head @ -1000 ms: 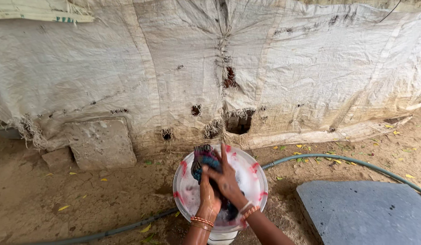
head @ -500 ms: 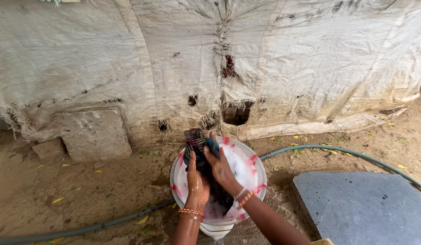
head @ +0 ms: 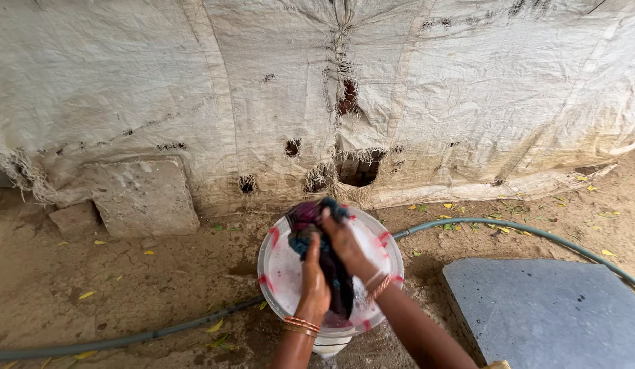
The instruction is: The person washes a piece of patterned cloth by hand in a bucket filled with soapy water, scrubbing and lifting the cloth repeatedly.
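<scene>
Both hands, left hand (head: 315,290) and right hand (head: 346,247), clench a wet dark multicoloured cloth (head: 316,229), fingers closed round it, above the sudsy white round plastic tub (head: 276,270) so drips fall inside.

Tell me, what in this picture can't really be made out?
Head view, the only one:
- The cloth: its lower end is hidden between the left hand and right hand; its kind is unclear.
- The bucket: foam hides the inside, and the frame's bottom edge cuts off its base.
- The hose: both ends run out of frame.
- Holes in the tarp: too dark to see what is behind.
</scene>
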